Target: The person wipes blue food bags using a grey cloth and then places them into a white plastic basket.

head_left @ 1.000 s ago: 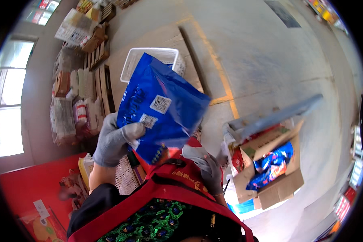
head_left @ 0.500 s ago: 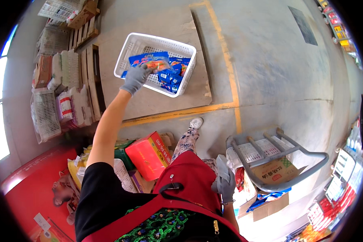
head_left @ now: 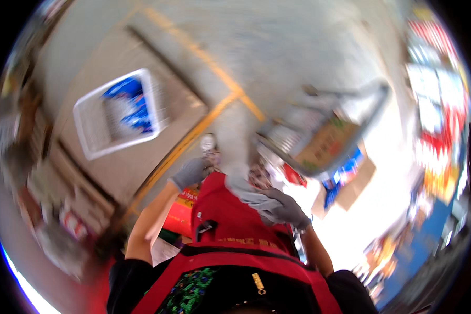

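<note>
My left hand (head_left: 190, 174), in a grey work glove, is in front of the red apron (head_left: 227, 209), off the white basket. Motion smears its fingers, and I see no packet in it. At the apron's right side my gloved right hand (head_left: 288, 209) is closed on a limp, light grey cloth (head_left: 248, 194), perhaps a spare glove. Farther off, at the left, stands the white plastic basket (head_left: 83, 123) with blue packets (head_left: 136, 104) heaped on one side of it.
The basket stands on a flat brown board (head_left: 178, 107) beside a yellow floor line (head_left: 214, 70). On my right is a grey-framed cart (head_left: 374, 112) with an opened carton (head_left: 324, 144) and more blue packets (head_left: 343, 175). A red box (head_left: 182, 212) stands close at my left.
My left hand has let go of the blue packet and drawn back from the basket to my body. The view has turned right. The grey cloth now hangs out across the apron.
</note>
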Tool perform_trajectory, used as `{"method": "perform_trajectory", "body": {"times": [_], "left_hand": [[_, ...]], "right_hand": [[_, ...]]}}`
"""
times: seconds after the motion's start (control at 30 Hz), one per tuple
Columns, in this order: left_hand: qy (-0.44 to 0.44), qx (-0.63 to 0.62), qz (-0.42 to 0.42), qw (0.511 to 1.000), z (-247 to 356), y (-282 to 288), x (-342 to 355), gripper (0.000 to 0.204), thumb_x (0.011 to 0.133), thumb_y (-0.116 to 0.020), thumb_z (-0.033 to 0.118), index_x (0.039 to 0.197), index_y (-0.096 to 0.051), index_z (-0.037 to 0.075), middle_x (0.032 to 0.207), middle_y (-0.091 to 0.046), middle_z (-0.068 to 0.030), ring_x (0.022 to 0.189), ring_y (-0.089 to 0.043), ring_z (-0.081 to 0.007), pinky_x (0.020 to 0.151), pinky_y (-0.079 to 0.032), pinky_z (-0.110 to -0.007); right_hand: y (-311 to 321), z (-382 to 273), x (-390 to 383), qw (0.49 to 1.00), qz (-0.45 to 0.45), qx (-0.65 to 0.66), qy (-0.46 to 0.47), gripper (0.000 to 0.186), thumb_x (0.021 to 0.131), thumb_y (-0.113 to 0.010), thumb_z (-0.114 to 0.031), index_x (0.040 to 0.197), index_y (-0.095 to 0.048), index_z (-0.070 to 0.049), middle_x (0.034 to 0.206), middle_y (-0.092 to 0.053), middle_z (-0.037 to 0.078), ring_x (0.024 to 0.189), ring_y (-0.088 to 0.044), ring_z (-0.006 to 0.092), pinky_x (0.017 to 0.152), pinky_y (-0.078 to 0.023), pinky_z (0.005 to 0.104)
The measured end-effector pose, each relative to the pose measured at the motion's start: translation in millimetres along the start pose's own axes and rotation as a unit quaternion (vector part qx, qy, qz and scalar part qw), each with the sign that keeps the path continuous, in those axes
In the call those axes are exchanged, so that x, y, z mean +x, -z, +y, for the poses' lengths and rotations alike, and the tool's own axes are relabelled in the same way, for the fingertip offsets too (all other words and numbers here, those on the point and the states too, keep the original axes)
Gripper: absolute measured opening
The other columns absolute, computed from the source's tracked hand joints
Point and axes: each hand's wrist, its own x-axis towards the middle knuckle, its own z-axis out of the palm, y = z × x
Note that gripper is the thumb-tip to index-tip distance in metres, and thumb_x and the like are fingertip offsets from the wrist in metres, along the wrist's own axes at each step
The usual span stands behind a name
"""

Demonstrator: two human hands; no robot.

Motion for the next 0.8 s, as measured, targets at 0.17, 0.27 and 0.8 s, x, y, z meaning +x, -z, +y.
{"method": "perform_trajectory", "body": {"times": [0.17, 0.27, 0.8], "left_hand": [[-0.192, -0.107, -0.206, 0.953, 165, -61, 65, 0.022, 0.09, -0.057, 0.016, 0.105, -0.067, 0.003, 0.1, -0.067, -0.0176, 0.089, -0.065, -0.0324, 0.082, -0.051, -0.039], [-0.145, -0.206, -0.296, 0.921, 269, -116, 92, 0.026, 0.096, -0.054, 0.016, 0.116, -0.062, 0.002, 0.106, -0.068, -0.0137, 0.099, -0.065, -0.0246, 0.085, -0.05, -0.035], [0.026, -0.005, 0.097, 0.995, 395, -231, 289, 0.023, 0.095, -0.057, 0.024, 0.095, -0.064, 0.002, 0.086, -0.066, -0.0126, 0.073, -0.065, -0.0189, 0.067, -0.05, -0.035]], "right_hand": [[92, 70, -136, 0.984, 0.076, 0.141, 0.084, 0.045, 0.09, -0.059, -0.029, 0.124, -0.057, 0.0, 0.125, -0.058, 0.016, 0.109, -0.059, 0.0259, 0.096, -0.045, 0.0366], [142, 118, -226, 0.901, 0.365, 0.206, 0.115, 0.044, 0.091, -0.057, -0.026, 0.125, -0.055, 0.0, 0.119, -0.061, 0.013, 0.107, -0.06, 0.0243, 0.094, -0.047, 0.0342], [192, 251, -128, 0.821, 0.538, -0.177, 0.071, 0.06, 0.079, -0.062, -0.016, 0.138, -0.048, -0.014, 0.14, -0.045, 0.014, 0.128, -0.042, 0.0366, 0.106, -0.034, 0.0477]]}}
